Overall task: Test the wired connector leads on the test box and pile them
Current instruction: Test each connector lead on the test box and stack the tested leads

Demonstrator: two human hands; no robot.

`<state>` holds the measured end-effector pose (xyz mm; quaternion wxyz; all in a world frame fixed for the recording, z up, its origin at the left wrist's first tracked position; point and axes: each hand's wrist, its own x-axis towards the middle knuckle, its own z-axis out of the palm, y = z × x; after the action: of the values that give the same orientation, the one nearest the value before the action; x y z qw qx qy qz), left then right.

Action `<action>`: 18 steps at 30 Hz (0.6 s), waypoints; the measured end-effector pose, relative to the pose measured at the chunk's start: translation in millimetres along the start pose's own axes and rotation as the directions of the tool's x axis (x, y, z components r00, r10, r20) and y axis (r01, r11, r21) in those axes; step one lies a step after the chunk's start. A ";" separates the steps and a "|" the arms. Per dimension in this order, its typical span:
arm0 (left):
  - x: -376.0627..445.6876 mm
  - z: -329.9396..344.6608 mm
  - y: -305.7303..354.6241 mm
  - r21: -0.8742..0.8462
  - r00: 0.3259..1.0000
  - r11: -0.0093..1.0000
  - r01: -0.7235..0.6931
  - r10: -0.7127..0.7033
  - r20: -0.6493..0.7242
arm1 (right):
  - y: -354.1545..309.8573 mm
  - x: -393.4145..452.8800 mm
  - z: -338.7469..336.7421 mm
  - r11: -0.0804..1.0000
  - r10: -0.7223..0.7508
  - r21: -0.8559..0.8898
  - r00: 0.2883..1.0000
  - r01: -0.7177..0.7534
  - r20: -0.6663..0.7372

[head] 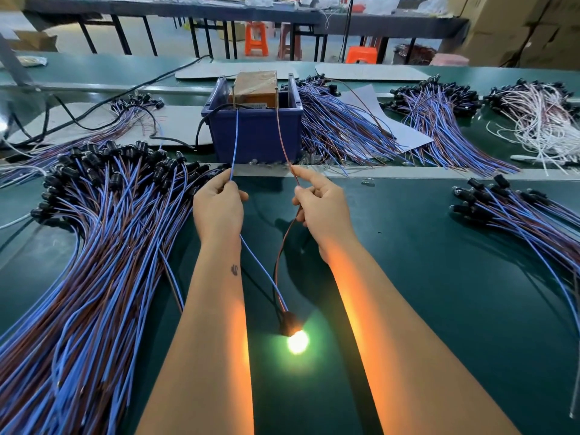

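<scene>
My left hand [218,205] pinches the blue wire [234,142] of one lead, and my right hand [317,202] pinches its brown wire [282,136]. Both wire tips reach up to two metal posts on the test box [255,89], which sits in a blue bin [254,133]. The lead's black connector [290,323] hangs low between my forearms, and its lamp [297,341] glows bright. A big pile of blue and brown leads [103,233] lies on the left of the green table [423,277].
More bundles of leads lie right of the bin [339,130], at the far right [521,215] and behind [433,102]. White-wired leads [539,117] sit at the back right. A black power cable [94,108] runs from the bin to the left. Orange stools [255,37] stand beyond the bench.
</scene>
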<state>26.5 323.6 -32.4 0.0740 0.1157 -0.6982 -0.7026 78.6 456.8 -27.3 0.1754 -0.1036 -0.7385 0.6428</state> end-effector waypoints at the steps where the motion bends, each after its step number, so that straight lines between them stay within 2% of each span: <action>1: -0.2 -0.2 0.2 0.001 1.000 1.000 -0.001 0.001 0.000 | -0.1 -0.4 0.0 1.000 0.001 -0.002 1.000 -0.001 0.000; 7: -2.7 -1.0 1.7 0.006 1.000 1.000 -0.004 0.004 0.000 | -1.4 -0.7 -0.1 1.000 -0.002 -0.008 1.000 0.002 -0.004; 11: -6.8 -0.4 4.4 -0.010 1.000 1.000 -0.009 0.009 0.002 | -2.2 -5.1 3.1 0.999 -0.017 0.049 0.999 0.018 -0.034; 15: -21.8 9.2 9.5 -0.120 0.984 0.992 -0.028 0.048 0.173 | -7.6 -12.1 16.3 0.989 -0.101 0.102 0.994 0.105 -0.049; 18: -35.7 19.1 13.3 -0.191 0.944 0.982 0.010 0.054 0.327 | -8.3 -14.8 22.3 0.977 -0.094 0.190 0.996 0.094 -0.011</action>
<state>55.0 351.3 -17.1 -0.0257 -0.0190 -0.6319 -0.7744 84.0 429.6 -23.4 0.2155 -0.0519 -0.6776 0.7013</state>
